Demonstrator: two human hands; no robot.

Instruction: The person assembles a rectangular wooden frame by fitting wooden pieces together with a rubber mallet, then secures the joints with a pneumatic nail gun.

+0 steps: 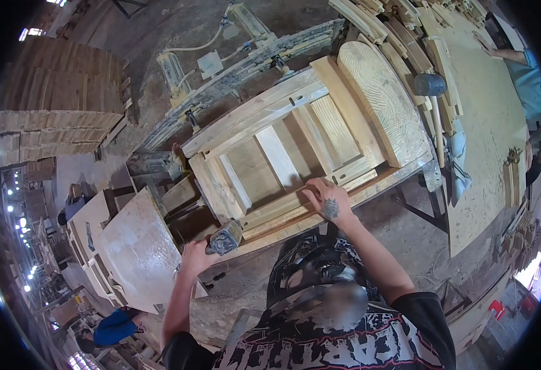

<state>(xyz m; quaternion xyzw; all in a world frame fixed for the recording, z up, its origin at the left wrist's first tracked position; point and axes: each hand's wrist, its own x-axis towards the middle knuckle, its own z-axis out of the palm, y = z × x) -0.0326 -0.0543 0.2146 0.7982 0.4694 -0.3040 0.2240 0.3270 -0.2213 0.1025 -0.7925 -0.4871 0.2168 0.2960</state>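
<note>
A slatted wooden frame [279, 154] of pale rails and crosspieces lies flat on the work stand in front of me. My left hand [197, 258] is closed on a mallet [226, 237], whose worn, dark head is over the frame's near left corner. Most of its handle is hidden by the hand. My right hand [331, 202] grips the near long rail [276, 208] right of its middle, fingers curled over the edge. Short dark slots show in the rails near the right end.
A metal clamp beam [239, 71] runs behind the frame. Thick wooden boards [381, 98] stand at its right end. Another mallet [429, 85] lies among offcuts by a plywood-topped table [483, 123], where a co-worker's arm [509, 55] rests. Stacked planks [61, 92] stand far left.
</note>
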